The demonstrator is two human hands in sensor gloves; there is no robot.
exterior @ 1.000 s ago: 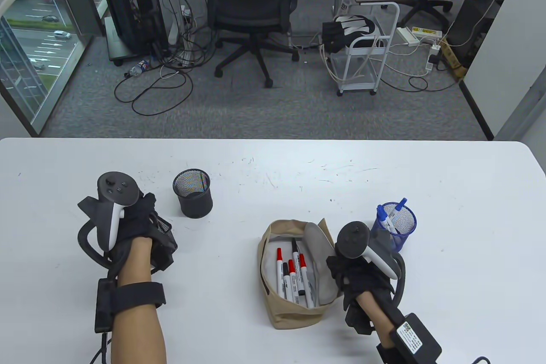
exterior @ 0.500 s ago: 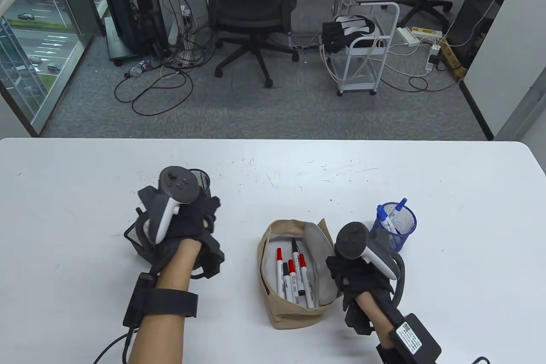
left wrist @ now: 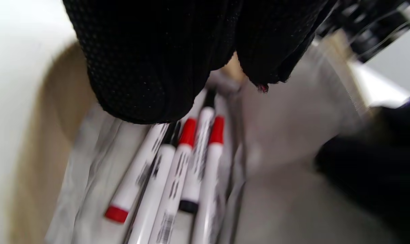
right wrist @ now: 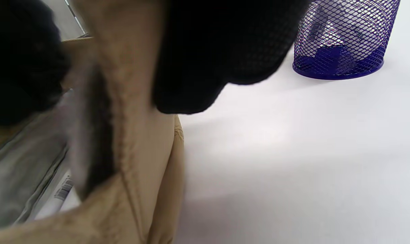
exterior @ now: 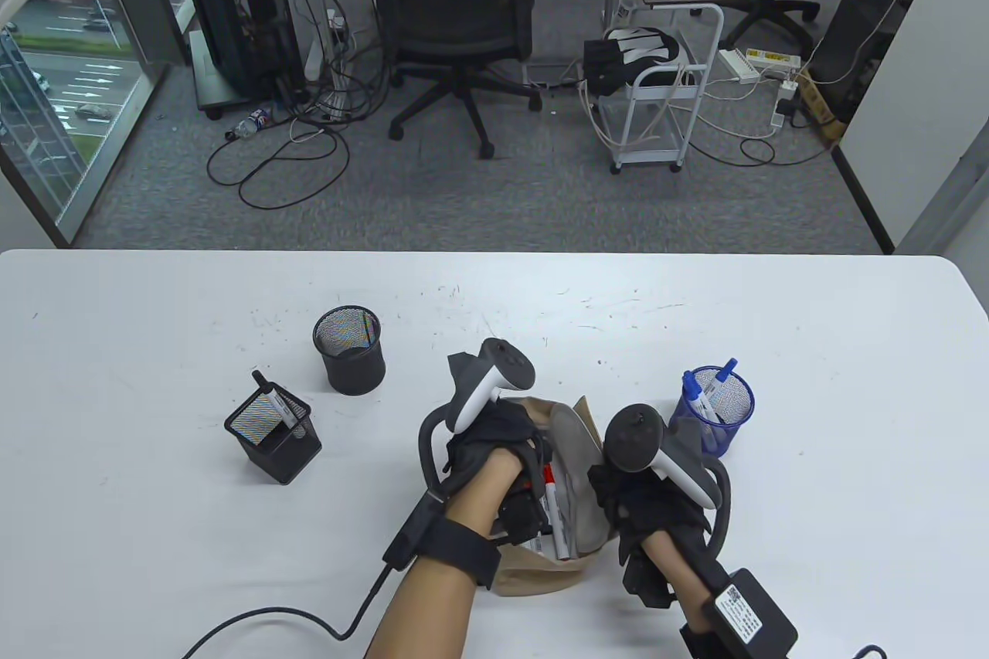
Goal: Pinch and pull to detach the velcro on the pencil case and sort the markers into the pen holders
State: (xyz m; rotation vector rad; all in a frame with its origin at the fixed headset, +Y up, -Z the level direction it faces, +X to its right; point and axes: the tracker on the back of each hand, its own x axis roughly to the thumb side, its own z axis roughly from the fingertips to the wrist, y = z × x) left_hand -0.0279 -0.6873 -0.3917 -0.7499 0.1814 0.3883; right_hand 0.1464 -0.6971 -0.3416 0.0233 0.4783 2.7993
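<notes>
The beige pencil case [exterior: 533, 574] lies open near the table's front edge. Several white markers [left wrist: 178, 176] with red and black caps lie inside it. My left hand [exterior: 525, 458] reaches into the case, its fingers [left wrist: 150, 67] hanging just above the markers, and none of them is lifted. My right hand [exterior: 618, 489] pinches the case's right wall [right wrist: 137, 162], with one finger [right wrist: 208, 51] on its outside. A black square holder [exterior: 272, 436] holds one black marker [exterior: 270, 395]. The black round holder [exterior: 349, 350] stands behind it. The blue holder [exterior: 722, 412] holds blue markers [exterior: 699, 400].
The blue mesh holder [right wrist: 340, 44] stands close behind my right hand. A cable [exterior: 270, 624] trails from my left wrist over the table's front. Beyond the far edge are an office chair [exterior: 456, 18] and a white cart [exterior: 664, 95].
My left hand has left the square holder at the left and swung right into the open case. The square holder now stands uncovered with a black marker in it. The right hand has stayed put.
</notes>
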